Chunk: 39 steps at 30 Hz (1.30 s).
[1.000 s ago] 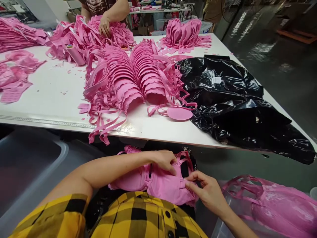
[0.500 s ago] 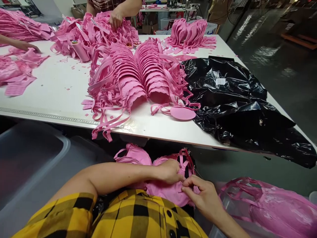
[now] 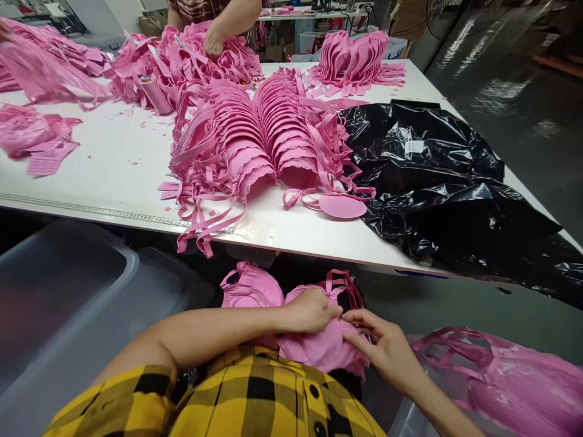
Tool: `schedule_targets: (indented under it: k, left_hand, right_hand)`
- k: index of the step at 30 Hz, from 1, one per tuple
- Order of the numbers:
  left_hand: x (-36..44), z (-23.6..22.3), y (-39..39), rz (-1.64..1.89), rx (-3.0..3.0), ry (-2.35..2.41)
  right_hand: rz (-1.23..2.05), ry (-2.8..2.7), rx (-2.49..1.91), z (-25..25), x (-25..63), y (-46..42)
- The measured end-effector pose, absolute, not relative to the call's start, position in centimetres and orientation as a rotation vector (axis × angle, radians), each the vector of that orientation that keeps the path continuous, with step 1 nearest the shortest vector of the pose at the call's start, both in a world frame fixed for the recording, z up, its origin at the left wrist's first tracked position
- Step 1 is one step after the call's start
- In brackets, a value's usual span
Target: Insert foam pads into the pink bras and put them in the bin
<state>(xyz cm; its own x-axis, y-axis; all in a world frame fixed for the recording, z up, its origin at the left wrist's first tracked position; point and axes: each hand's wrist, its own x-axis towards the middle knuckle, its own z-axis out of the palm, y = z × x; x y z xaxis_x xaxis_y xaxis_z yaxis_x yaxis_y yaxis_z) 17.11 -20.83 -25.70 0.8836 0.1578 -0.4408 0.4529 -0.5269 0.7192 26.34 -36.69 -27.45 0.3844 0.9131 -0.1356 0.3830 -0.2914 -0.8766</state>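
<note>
On my lap, just below the table's front edge, lies a pink bra (image 3: 252, 288) with moulded cups and straps. My left hand (image 3: 312, 311) reaches across from the left, its fingers curled closed on the bra near the right cup and strap. Close to those fingertips is my right hand (image 3: 385, 346), its thumb and forefinger apart and resting at the fabric of the same cup. Part of the cup is hidden under my left hand. Dark material shows behind the strap.
On the white table (image 3: 109, 152) lie nested pink bras (image 3: 268, 133), a pink oval piece (image 3: 342, 206), a thread cone (image 3: 155, 96) and a black plastic bag (image 3: 428, 176). A co-worker's hand (image 3: 213, 44) touches a pink heap. A grey bin (image 3: 68, 291) and pink plastic bag (image 3: 523, 376) flank me.
My right thumb and forefinger have spread from a pinch. My left hand stays on the bra. At the far left, another person's hand has left the table and pink pieces there have moved.
</note>
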Motion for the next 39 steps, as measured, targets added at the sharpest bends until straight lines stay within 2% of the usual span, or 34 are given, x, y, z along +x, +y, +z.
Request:
schedule_targets:
  k: [10,17,21,26,32,39]
  left_hand:
    - [17.3,-26.0,-22.0,-0.407,2.104,0.489]
    - [17.0,-24.9,-20.9,-0.45,2.131,0.43]
    - [17.3,-25.1,-21.6,-0.417,2.137,0.366]
    - [17.7,-25.6,-22.1,-0.366,2.101,0.508]
    - [17.9,-25.4,-21.3,-0.358,2.188,0.43]
    - [18.0,-26.0,-21.2,-0.323,2.19,0.364]
  right_hand:
    - [0.688,-1.283,-1.762,-27.6,25.4,-35.8]
    - [0.941,-1.286,-1.801,-26.9,27.7,-36.7]
    - [0.813,-1.4,-1.753,-27.1,26.8,-36.5]
    - [0.602,-1.366,-1.748,-28.4,25.8,-35.9]
    - [0.681,-1.295,-1.754,-28.9,26.1,-35.8]
    - [0.943,-0.985,-1.737,-28.9,26.4,-36.6]
